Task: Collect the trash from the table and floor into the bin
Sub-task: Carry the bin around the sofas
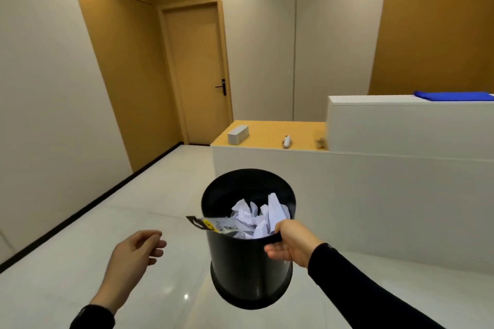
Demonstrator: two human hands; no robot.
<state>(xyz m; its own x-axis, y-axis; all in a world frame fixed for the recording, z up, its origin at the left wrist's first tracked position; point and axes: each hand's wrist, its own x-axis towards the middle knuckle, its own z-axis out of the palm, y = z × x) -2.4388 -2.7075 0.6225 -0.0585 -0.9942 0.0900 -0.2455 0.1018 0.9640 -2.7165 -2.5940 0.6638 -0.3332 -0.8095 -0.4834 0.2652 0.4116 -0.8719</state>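
Note:
A black round bin (240,270) hangs above the floor, tilted toward me. My right hand (290,243) grips its near rim, thumb inside and fingers under the edge. Crumpled white paper (256,215) fills the bin. A flat printed packet with a black and yellow end (211,225) sticks out over the left rim. My left hand (136,251) hovers to the left of the bin, fingers loosely curled and holding nothing. A small brown scrap (320,142) lies on the yellow counter (267,131) ahead.
A white box (238,134) and a small white device (286,141) sit on the counter. A taller white partition (401,125) with a blue cloth (454,95) stands at right. A closed door (197,75) is ahead left. Glossy floor tiles (107,222) stretch to the left wall.

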